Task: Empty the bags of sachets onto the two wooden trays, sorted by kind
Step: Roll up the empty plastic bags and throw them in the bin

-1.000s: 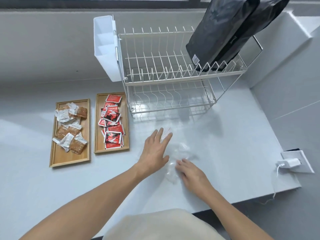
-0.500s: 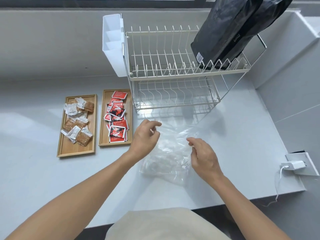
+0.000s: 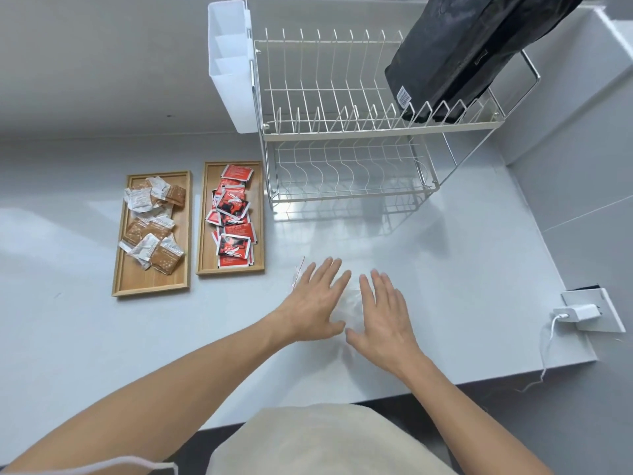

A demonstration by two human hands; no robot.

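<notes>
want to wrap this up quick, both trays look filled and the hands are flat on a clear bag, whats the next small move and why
Probably fold the clear bag over once and set it aside. Both hands, left and right, lie open and flat on it, and it looks empty. The brown and white sachets and red sachets already sit in separate trays.

A home kitchen: a two-tier wire dish rack (image 3: 359, 125) with a white cutlery holder (image 3: 230, 63) stands on a glossy grey worktop (image 3: 445, 269), beyond the fingers. To their right, a charger (image 3: 579, 313) sits in a wall socket (image 3: 597, 308).
</notes>
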